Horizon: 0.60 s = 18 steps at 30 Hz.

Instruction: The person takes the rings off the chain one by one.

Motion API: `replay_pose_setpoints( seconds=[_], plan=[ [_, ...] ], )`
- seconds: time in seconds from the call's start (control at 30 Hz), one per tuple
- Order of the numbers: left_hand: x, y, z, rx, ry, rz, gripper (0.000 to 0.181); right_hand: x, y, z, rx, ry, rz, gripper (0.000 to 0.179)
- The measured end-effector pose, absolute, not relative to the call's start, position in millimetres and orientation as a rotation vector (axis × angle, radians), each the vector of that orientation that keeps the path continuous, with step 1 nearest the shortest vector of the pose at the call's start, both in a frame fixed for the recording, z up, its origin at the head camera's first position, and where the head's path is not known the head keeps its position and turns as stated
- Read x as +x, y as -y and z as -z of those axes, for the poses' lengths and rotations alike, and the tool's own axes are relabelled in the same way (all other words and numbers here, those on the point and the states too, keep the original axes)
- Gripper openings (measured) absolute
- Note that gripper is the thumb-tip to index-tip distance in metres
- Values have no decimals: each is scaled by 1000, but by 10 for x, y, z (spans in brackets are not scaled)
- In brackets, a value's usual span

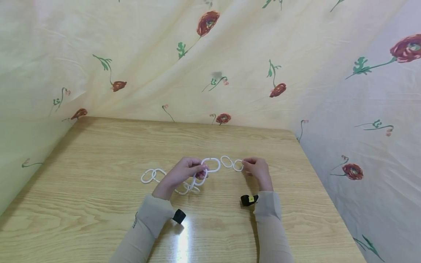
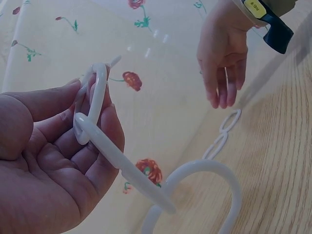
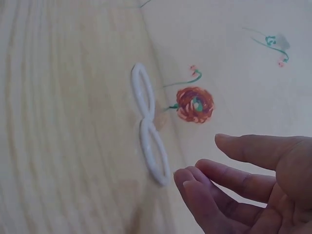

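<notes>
My left hand (image 1: 188, 170) pinches a white plastic chain link (image 2: 99, 92) between thumb and fingers. More white links hang from it, one slanting down (image 2: 124, 165) into a large curved link (image 2: 234, 195) close to the wrist camera. In the head view, the rest of the linked chain (image 1: 153, 174) trails down to the table on the left. My right hand (image 1: 258, 170) hovers by two white links (image 3: 147, 120) lying end to end on the table. Its fingers are loosely bent, thumb apart from them, and nothing shows between them in the right wrist view.
A wood-grain table (image 1: 98, 219) spreads beneath both hands. Behind it and along the sides hangs a pale cloth (image 1: 148, 73) with red flowers. Each wrist wears a black camera, the right one (image 1: 248, 199) carrying a yellow label.
</notes>
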State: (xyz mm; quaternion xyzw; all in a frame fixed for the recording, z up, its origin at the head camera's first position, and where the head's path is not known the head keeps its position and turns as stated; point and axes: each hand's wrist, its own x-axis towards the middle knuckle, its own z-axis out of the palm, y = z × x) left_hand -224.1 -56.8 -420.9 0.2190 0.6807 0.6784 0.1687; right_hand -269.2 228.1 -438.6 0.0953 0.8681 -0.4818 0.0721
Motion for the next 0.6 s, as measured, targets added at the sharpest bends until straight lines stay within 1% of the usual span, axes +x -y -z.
replay_pose_setpoints(
  seconds=[0.17, 0.33, 0.6],
  plan=[
    [-2235, 564, 4211, 618, -1926, -1935, 27, -2678, -2162, 4319, 170, -2552, 1552, 35],
    [-2236, 562, 4217, 608, -1919, -1938, 27, -2632, -1916, 4240, 7, -2444, 1596, 39],
    [-2239, 585, 4208, 610, -1928, -1941, 26, -2456, -1585, 4002, -272, -2278, 1695, 35]
  ],
)
